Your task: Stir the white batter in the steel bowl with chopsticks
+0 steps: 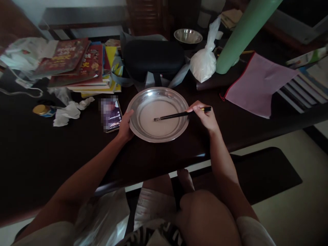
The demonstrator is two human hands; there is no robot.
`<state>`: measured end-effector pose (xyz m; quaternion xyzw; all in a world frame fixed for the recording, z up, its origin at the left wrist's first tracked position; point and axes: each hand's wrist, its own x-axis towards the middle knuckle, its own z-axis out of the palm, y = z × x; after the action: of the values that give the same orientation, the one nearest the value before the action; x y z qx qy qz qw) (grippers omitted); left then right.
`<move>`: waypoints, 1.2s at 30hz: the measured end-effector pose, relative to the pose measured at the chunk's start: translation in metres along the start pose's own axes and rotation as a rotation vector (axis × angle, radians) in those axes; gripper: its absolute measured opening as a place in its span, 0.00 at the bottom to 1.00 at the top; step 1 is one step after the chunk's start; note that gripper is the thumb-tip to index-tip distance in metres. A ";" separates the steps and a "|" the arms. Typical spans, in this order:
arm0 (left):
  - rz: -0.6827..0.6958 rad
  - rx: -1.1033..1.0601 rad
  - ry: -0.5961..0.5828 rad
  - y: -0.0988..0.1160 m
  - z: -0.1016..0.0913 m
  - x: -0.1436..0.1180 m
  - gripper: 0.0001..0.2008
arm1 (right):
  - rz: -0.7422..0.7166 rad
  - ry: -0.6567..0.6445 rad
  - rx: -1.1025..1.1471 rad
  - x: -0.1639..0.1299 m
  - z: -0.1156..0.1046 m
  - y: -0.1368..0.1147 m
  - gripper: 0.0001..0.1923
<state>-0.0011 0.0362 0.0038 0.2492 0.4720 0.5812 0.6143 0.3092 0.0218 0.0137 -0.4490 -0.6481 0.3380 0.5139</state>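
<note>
A round steel plate point(179, 131) sits on the dark table point(38, 157) in front of me, with a pale whitish liquid point(161, 124) covering its bottom. My left hand point(125, 127) grips the plate's left rim. My right hand point(205, 118) holds dark chopsticks point(176, 115) at the plate's right edge. The chopstick tips rest in the liquid near the plate's middle.
A phone point(111, 114) lies just left of the plate. Crumpled tissue point(70, 111) and a small jar point(43, 110) are further left. Stacked books point(82, 66), a black case point(153, 58), a tied white bag point(205, 61), a steel bowl point(188, 36), a green roll point(243, 34) and a pink pouch point(258, 83) crowd the back.
</note>
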 end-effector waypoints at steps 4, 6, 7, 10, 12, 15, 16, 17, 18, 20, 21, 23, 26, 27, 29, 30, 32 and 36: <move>0.022 0.026 -0.030 -0.002 -0.002 0.001 0.06 | -0.005 0.138 0.018 -0.001 -0.001 0.001 0.21; 0.011 0.035 -0.018 -0.001 -0.002 0.001 0.05 | 0.008 0.112 0.030 -0.001 -0.001 0.002 0.21; 0.000 0.034 -0.009 0.000 -0.002 0.001 0.04 | 0.011 0.071 0.028 -0.001 -0.001 0.002 0.21; -0.018 0.013 0.024 0.001 -0.001 0.001 0.06 | -0.006 0.001 0.003 -0.001 0.000 0.002 0.18; -0.022 0.004 0.041 0.000 -0.002 0.001 0.08 | -0.015 0.068 -0.002 0.000 0.000 0.002 0.19; -0.020 0.010 0.034 -0.003 -0.004 0.002 0.07 | 0.005 0.155 0.017 -0.001 -0.001 0.001 0.21; -0.014 0.010 0.021 -0.003 -0.005 0.003 0.06 | 0.011 0.137 0.021 -0.001 -0.001 0.000 0.22; -0.005 0.007 0.006 -0.004 -0.006 0.004 0.05 | 0.012 0.097 0.018 -0.001 -0.001 0.000 0.21; 0.004 0.003 -0.011 -0.004 -0.006 0.004 0.04 | 0.008 0.052 0.009 -0.001 0.000 0.000 0.21; 0.013 -0.004 -0.034 -0.004 -0.007 0.004 0.04 | -0.005 0.007 -0.015 0.000 0.000 0.000 0.19; 0.012 -0.004 -0.037 -0.004 -0.007 0.004 0.04 | -0.010 0.026 -0.022 0.000 0.000 0.001 0.19; 0.002 0.000 -0.034 -0.004 -0.007 0.004 0.05 | -0.013 0.114 -0.018 0.000 0.000 0.002 0.20; -0.004 -0.005 -0.014 -0.004 -0.007 0.005 0.04 | -0.011 0.148 0.029 -0.001 -0.001 0.002 0.21; 0.001 -0.010 -0.014 -0.005 -0.007 0.005 0.04 | -0.010 0.108 0.038 -0.001 -0.001 0.002 0.21; 0.015 -0.016 -0.020 -0.006 -0.008 0.006 0.04 | -0.009 0.017 0.031 -0.001 0.000 0.002 0.19; 0.020 -0.016 -0.025 -0.006 -0.008 0.007 0.04 | -0.012 -0.002 0.018 -0.001 0.000 0.002 0.18; 0.028 -0.010 -0.029 -0.007 -0.009 0.007 0.05 | -0.028 0.052 0.007 -0.001 0.001 0.003 0.18; 0.015 0.025 -0.016 -0.007 -0.009 0.007 0.05 | -0.056 0.154 0.065 -0.002 0.002 0.004 0.20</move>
<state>-0.0070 0.0394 -0.0082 0.2652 0.4725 0.5776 0.6106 0.3088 0.0213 0.0090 -0.4385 -0.6078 0.3089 0.5856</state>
